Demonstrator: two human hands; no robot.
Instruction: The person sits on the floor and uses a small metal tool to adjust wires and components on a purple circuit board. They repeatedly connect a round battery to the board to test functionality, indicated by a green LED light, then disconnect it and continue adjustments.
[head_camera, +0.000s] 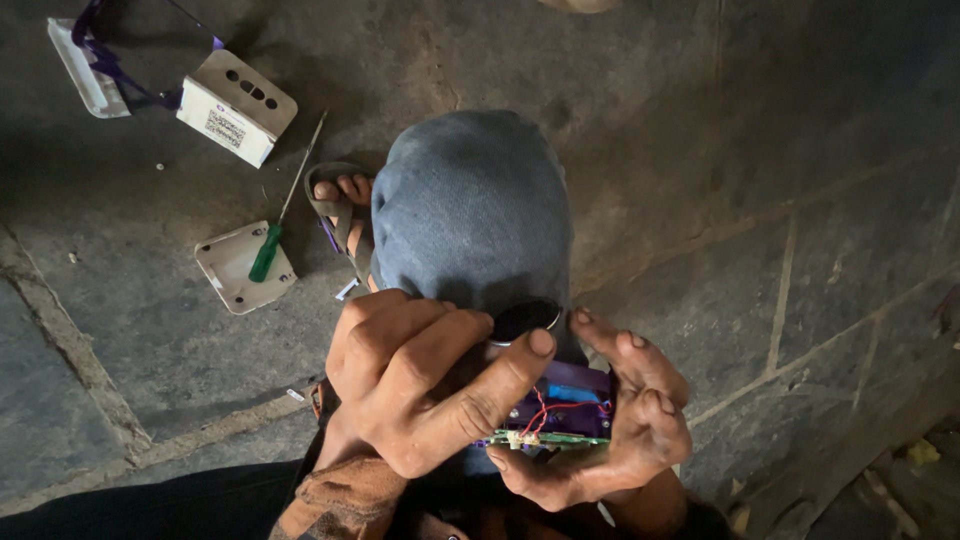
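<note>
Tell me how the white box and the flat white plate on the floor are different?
The white box is thick with a row of holes on top; the flat white plate is thin and plain. The plate has a green-handled screwdriver lying on it; the box has nothing on it. Both are white with rounded corners.

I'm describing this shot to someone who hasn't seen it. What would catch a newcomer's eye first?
First, the two hands low in the middle: the left hand and right hand grip an opened purple device with a green circuit board and red wires, held over a knee in blue denim. At upper left on the stone floor lie a green-handled screwdriver on a white cover plate and a white casing.
</note>
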